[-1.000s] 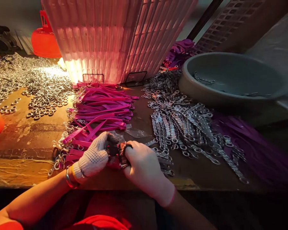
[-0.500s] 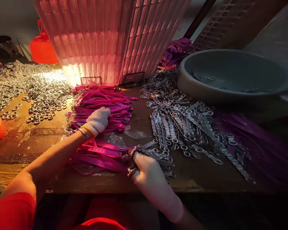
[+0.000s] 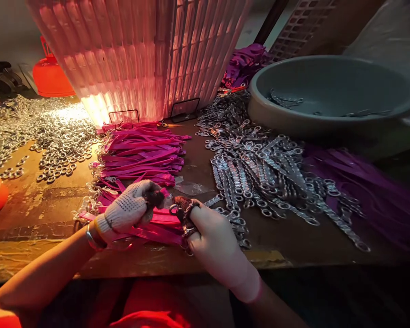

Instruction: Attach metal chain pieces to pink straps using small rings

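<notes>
Together, two gloved hands, left (image 3: 128, 210) and right (image 3: 210, 237), pinch one pink strap (image 3: 160, 220).

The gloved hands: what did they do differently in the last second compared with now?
Half a second ago the left hand reached out onto the pile of pink straps; it has since come back toward the body and closed beside the right hand, over the straps nearest the table edge. The right hand stayed at the metal ring end. The swivel clips, loose rings and grey basin lie as before.
</notes>
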`<state>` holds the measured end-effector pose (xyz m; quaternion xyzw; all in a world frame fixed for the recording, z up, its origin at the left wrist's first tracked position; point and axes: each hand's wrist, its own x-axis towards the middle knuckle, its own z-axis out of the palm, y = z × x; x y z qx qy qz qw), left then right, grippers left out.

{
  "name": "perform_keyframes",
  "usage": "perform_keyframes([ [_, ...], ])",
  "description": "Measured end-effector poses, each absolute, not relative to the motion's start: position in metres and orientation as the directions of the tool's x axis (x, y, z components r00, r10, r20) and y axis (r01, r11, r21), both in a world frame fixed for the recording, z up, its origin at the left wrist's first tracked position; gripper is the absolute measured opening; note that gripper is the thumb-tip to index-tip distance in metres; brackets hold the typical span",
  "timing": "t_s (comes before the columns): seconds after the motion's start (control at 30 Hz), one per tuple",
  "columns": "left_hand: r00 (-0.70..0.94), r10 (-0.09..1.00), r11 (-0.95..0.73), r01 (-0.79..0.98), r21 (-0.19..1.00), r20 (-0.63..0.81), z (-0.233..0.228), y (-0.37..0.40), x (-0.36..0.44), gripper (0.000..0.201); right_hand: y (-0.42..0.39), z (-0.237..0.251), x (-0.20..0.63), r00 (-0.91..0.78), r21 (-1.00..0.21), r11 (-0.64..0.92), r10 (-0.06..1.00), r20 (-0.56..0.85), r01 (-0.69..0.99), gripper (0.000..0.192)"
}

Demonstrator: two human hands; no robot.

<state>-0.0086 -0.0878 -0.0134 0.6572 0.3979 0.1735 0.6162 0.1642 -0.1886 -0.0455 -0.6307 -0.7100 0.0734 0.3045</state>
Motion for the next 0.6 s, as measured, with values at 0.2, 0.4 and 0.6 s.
perform_keyframes([
  [0.2,0.658,0.731,-0.078,0.342,0.936,-0.180,-0.019,-0.114,-0.009,0.030,-0.192,-0.035,0.155,-0.115,-0.120,0.153,0.954,0.278,0.981,0.017],
  [0.4,0.796,0.604,-0.587,0.417,0.694,0.033,-0.033,-0.107,-0.003,0.015,-0.199,-0.033,0.158,-0.138,0.028,0.135,0.975,0.175,0.990,0.016],
  [0.6,0.888,0.458,-0.539,0.321,0.778,-0.048,-0.042,-0.098,-0.004,0.015,-0.205,-0.054,0.164,-0.151,-0.053,0.174,0.945,0.292,0.983,0.024],
])
